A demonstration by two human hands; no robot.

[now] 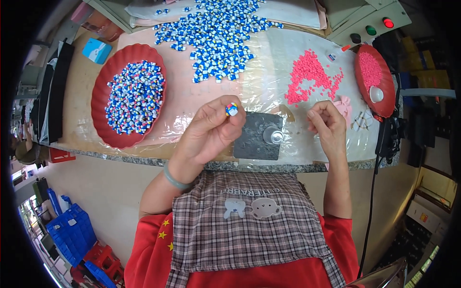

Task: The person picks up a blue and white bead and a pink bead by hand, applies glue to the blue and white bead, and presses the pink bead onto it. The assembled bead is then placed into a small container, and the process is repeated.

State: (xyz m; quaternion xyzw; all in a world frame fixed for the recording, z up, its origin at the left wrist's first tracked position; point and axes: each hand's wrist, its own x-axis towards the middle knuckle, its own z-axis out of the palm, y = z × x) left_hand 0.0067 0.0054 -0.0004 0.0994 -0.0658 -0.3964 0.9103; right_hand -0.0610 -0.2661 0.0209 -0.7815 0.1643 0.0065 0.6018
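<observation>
My left hand (207,130) is raised over the front of the table, its thumb and fingers closed on a small blue-and-white plastic piece (232,110) with touches of yellow and red. My right hand (330,128) hovers to the right, thumb and fingertips pinched together; anything between them is too small to make out. Between the hands lies a dark square slab (249,146) with a small shiny metal cup-like part (273,136) on it. Loose pink bits (307,72) are scattered just beyond my right hand.
A fluted red bowl (100,106) of blue-and-white pieces stands left; another red bowl (390,96) at right holds pink bits and a white cup (376,94). Many blue-and-white pieces (216,38) spread across the back. A control panel (372,24) with a lit red light stands back right.
</observation>
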